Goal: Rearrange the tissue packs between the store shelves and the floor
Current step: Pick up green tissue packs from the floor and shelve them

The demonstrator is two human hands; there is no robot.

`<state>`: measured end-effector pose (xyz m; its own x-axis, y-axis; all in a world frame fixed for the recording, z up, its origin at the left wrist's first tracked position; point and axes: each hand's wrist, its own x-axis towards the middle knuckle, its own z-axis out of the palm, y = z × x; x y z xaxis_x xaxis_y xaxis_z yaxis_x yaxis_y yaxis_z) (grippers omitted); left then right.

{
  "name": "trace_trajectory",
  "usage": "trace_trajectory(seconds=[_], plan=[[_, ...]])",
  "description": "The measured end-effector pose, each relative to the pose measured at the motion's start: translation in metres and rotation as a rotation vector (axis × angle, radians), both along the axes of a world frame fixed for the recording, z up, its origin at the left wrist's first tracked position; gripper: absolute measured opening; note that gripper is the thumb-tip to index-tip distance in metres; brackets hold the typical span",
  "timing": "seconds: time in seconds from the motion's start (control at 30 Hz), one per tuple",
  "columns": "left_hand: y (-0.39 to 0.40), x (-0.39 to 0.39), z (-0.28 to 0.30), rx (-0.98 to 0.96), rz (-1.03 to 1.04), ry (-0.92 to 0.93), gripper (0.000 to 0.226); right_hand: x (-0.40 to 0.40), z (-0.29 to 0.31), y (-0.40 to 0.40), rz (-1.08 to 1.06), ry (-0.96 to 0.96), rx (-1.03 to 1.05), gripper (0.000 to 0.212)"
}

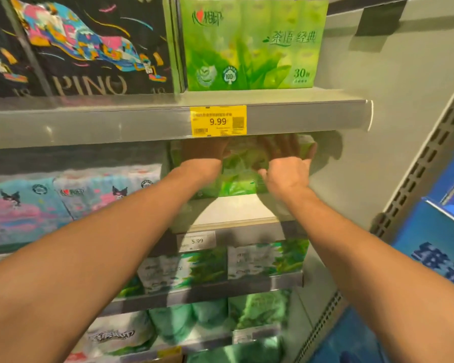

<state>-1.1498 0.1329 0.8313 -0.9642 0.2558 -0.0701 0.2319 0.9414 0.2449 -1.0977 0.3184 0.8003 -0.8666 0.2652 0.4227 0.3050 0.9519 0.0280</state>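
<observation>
Your left hand [202, 163] and right hand [286, 171] grip one green tissue pack [240, 176], fingers wrapped; the yellow price tag [218, 121] hangs at twelve o'clock.

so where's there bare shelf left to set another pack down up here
Bare shelf shows in front of the green tissue pack both hands hold, between the forearms down to the white 5.99 price tag. Another strip lies right of the upper green 30-pack, toward the grey side wall. The pastel cartoon packs crowd the left.
</observation>
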Motion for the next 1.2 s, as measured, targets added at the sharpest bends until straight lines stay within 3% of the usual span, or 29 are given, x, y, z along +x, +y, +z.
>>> trace_trajectory(seconds=[0.07,0.13,0.2,0.37,0.47,0.6,0.7,0.77,0.87,0.97,1.2], plan=[[0.004,0.008,-0.002,-0.01,0.01,0.093,0.036,-0.011,-0.003,0.003,0.063,-0.015,-0.011,0.053],[0.009,0.021,-0.013,-0.026,-0.083,0.403,0.031,-0.021,-0.003,0.003,0.156,0.049,-0.006,0.067],[0.01,0.035,-0.026,-0.009,-0.201,0.596,0.03,-0.028,-0.001,0.001,0.196,0.09,-0.032,0.072],[-0.002,0.032,-0.041,-0.038,-0.139,0.406,0.044,-0.036,0.002,0.003,0.186,0.008,-0.106,0.07],[-0.002,0.038,-0.046,-0.022,-0.182,0.396,0.052,-0.024,0.01,0.004,0.173,-0.075,-0.183,0.051],[0.003,0.062,-0.056,0.064,-0.24,0.414,0.047,0.018,0.002,-0.011,0.267,0.266,-0.317,0.028],[0.015,0.091,-0.067,0.112,-0.305,0.385,0.028,0.072,-0.029,-0.022,0.494,0.33,-0.48,0.045],[0.019,0.112,-0.079,0.115,-0.333,0.401,0.025,0.114,-0.056,-0.024,0.508,0.355,-0.643,0.048],[0.016,0.142,-0.103,0.254,-0.401,0.507,0.027,0.181,-0.095,-0.024,0.278,0.295,-0.721,0.048],[0.02,0.179,-0.137,0.414,-0.668,0.615,0.026,0.245,-0.123,-0.031,0.042,0.224,-0.647,0.051],[0.031,0.313,-0.205,0.386,-1.118,0.116,0.032,0.421,-0.174,-0.093,-0.444,0.161,-0.644,0.051]])
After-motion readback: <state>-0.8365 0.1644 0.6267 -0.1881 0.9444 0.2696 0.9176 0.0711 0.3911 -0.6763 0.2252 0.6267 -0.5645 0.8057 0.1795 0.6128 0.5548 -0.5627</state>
